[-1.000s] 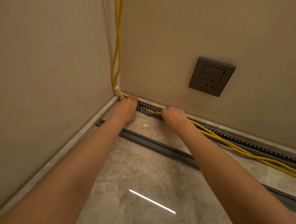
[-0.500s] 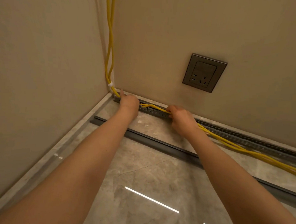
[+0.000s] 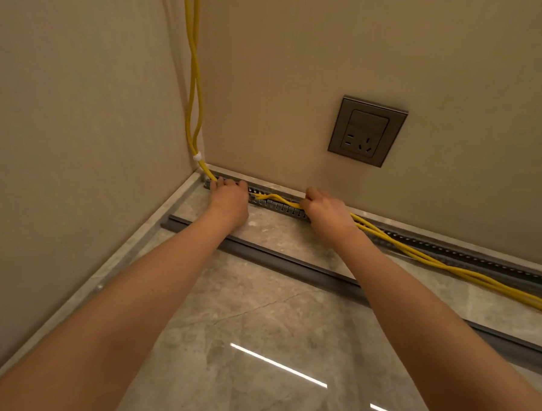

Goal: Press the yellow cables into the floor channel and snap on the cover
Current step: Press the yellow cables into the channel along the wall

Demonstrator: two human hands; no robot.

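Yellow cables [image 3: 424,256] run down the wall corner, bound by a white tie, then along the floor to the right. A grey slotted floor channel [image 3: 468,258] lies at the foot of the back wall. My left hand [image 3: 229,200] rests flat on the channel's corner end, fingers over the cables there. My right hand [image 3: 324,211] is closed around the cables, a short way right. Between the hands the cables hump up above the channel. The long grey cover [image 3: 291,266] lies loose on the floor, parallel to the channel and nearer me.
A grey wall socket [image 3: 367,131] sits on the back wall above the channel. The left wall meets the back wall in a corner at the channel's end. The floor is glossy stone tile with a pale skirting strip [image 3: 135,245] along the left wall.
My right hand has slid slightly right along the channel and taken hold of the cables. The cables between my hands now bulge upward. My left hand stays at the corner end.
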